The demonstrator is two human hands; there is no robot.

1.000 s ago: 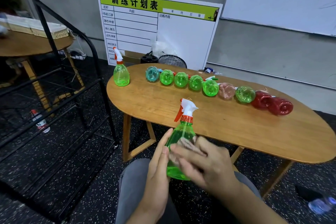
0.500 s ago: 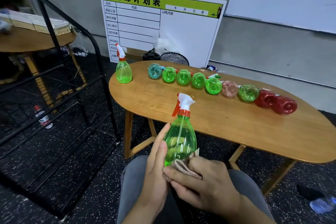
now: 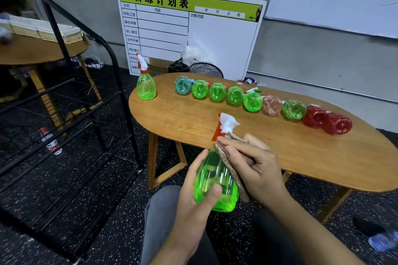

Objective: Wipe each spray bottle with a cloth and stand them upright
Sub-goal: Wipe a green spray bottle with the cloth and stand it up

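The left hand (image 3: 195, 196) grips the lower body of a green spray bottle (image 3: 215, 180), thumb curled across its front and fingers wrapped behind it. The bottle is held upright above the person's lap, in front of the near edge of the tabletop (image 3: 312, 157), not touching it. Its white and red trigger head (image 3: 226, 125) points up.

The right hand (image 3: 256, 168) holds a tan cloth (image 3: 228, 157) against the bottle's shoulder and right side. The fingers are partly curled over the cloth, with the fingertips pressing it just below the trigger head.

On the tabletop, 1 green bottle (image 3: 146, 86) stands upright near the far-left end. A row of 9 bottles (image 3: 258, 103) lies on its side along the far edge, bases toward the viewer: 1 teal, 4 green, 1 pink, 1 green, 2 red, each touching or just beside the next.

A white board (image 3: 215, 34) leans on the wall behind the tabletop. Its green header reads "训练计划表"; smaller headings read "名称", "内容" and "训练内容". The row labels below are too small to read reliably.
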